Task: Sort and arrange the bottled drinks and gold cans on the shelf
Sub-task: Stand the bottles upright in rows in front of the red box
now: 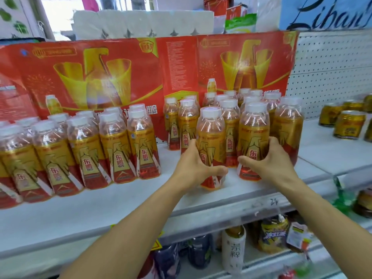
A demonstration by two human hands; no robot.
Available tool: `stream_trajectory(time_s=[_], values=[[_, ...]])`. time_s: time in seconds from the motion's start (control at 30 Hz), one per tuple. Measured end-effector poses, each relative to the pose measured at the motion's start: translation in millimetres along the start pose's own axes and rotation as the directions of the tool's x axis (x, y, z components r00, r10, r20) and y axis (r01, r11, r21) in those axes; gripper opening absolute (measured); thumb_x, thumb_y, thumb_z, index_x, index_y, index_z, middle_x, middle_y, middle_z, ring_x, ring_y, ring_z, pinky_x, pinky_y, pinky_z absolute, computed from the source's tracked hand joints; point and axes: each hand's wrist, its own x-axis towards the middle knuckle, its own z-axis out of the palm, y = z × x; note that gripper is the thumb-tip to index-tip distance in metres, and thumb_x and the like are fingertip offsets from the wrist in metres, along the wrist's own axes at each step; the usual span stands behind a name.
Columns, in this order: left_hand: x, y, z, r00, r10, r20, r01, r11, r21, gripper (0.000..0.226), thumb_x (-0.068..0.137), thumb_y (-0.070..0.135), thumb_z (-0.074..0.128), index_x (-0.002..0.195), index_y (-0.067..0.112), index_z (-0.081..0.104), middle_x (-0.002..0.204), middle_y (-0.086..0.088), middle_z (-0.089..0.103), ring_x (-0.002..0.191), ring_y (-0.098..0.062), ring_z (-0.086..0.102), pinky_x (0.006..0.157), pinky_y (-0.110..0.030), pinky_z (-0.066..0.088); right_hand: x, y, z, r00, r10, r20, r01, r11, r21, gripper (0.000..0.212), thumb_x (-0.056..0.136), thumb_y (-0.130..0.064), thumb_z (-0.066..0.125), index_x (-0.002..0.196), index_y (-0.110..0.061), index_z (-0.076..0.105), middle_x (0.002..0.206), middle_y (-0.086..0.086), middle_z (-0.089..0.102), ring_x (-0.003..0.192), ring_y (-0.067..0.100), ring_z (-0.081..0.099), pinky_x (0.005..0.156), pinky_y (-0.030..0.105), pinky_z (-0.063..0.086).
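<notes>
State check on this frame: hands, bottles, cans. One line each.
Left hand: grips the front-left bottle, upright, capped, on the shelf.
Right hand: grips the front-right bottle, upright, capped.
Right bottle cluster: upright, capped, packed close behind the held pair.
Left bottle group: upright, capped, in rows.
Gold cans: upright, far right, apart from the bottles.

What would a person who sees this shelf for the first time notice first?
Probably the two hands at the middle of the shelf: the left hand grips one bottle and the right hand grips another bottle, both at the front of a cluster. Behind stands a large red poster; gold cans sit far right.
</notes>
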Motion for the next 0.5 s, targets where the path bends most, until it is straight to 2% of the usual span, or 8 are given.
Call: stream_trajectory(time_s=[0.13, 0.27, 0.37, 0.43, 0.5], values=[[-11.3, -3.9, -15.1, 1.000, 0.013, -0.023, -0.012, 0.999, 0.051, 0.081, 0.056, 0.038, 0.093, 0.118, 0.035, 0.040, 0.102, 0.020, 0.062, 0.097, 0.000, 0.060, 0.086, -0.023, 0.048, -16.4, -8.9, 4.5, 0.997, -0.058, 0.059, 0.054, 0.997, 0.059, 0.063, 0.066, -0.038, 0.086, 0.114, -0.021, 0.048, 0.095, -0.012, 0.061, 0.089, 0.009, 0.060, 0.081, 0.032, 0.051], [-24.2, -11.8, -44.6, 0.997, 0.016, -0.074, -0.009, 0.995, 0.098, 0.082, 0.055, 0.043, 0.092, 0.119, 0.033, 0.042, 0.103, 0.016, 0.065, 0.096, -0.002, 0.062, 0.085, -0.027, 0.052, -29.3, -26.9, 21.3, 0.986, -0.104, 0.129, 0.093, 0.991, 0.092, 0.064, 0.064, -0.042, 0.086, 0.114, -0.025, 0.050, 0.098, -0.009, 0.065, 0.088, 0.006, 0.063, 0.081, 0.033, 0.055], [-38.0, -18.4, -74.1, 0.991, 0.013, -0.137, 0.003, 0.993, 0.117, 0.080, 0.056, 0.043, 0.092, 0.118, 0.030, 0.042, 0.102, 0.017, 0.062, 0.094, 0.000, 0.059, 0.075, -0.018, 0.046, -40.7, -47.7, 43.6, 0.971, -0.132, 0.198, 0.108, 0.986, 0.125, 0.067, 0.064, -0.042, 0.086, 0.117, -0.025, 0.049, 0.104, -0.008, 0.065, 0.095, 0.010, 0.063, 0.084, 0.036, 0.056], [-49.4, -26.4, -95.5, 0.987, 0.002, -0.159, 0.019, 0.991, 0.133, 0.078, 0.056, 0.042, 0.092, 0.115, 0.030, 0.043, 0.097, 0.018, 0.062, 0.089, 0.002, 0.060, 0.073, -0.016, 0.046, -50.3, -64.2, 60.6, 0.959, -0.164, 0.229, 0.133, 0.980, 0.145, 0.066, 0.066, -0.039, 0.086, 0.118, -0.024, 0.049, 0.105, -0.008, 0.064, 0.094, 0.007, 0.062, 0.081, 0.029, 0.055], [-61.7, -36.9, -117.1, 0.983, -0.014, -0.183, 0.042, 0.988, 0.147, 0.078, 0.054, 0.044, 0.092, 0.114, 0.030, 0.044, 0.097, 0.017, 0.064, 0.091, -0.001, 0.062, 0.078, -0.022, 0.051, -59.6, -80.4, 77.0, 0.949, -0.205, 0.242, 0.166, 0.971, 0.169, 0.065, 0.065, -0.037, 0.087, 0.117, -0.024, 0.050, 0.101, -0.010, 0.065, 0.088, 0.000, 0.062, 0.076, 0.022, 0.052]])
